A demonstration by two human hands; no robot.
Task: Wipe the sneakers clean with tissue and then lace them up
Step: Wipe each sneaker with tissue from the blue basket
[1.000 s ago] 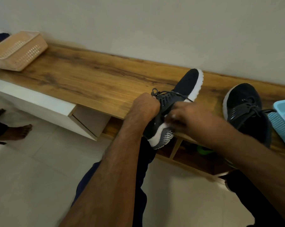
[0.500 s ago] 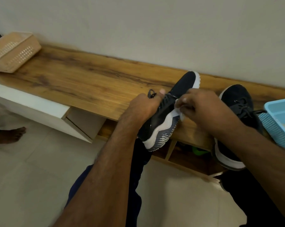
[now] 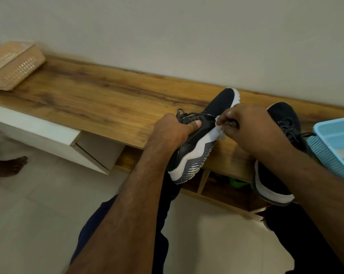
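A black sneaker (image 3: 202, 139) with a white and grey sole lies tilted on its side at the front edge of the wooden bench (image 3: 100, 103). My left hand (image 3: 173, 129) grips it around the laced top, thumb across the upper. My right hand (image 3: 244, 125) pinches a small white tissue (image 3: 219, 127) against the sneaker's side, near the white sole edge. The second black sneaker (image 3: 281, 123) stands on the bench to the right, partly hidden behind my right forearm.
A blue plastic basket (image 3: 333, 147) sits at the right edge of the bench. A tan woven basket (image 3: 15, 66) stands at the far left end. Below the bench are a white drawer unit (image 3: 54, 139) and open cubbies. A person's bare foot (image 3: 11, 165) rests on the tiled floor at left.
My right hand with the tissue has moved along the sneaker's side from near the heel towards the toe. My left hand has shifted its grip on the top and the sneaker has tilted further.
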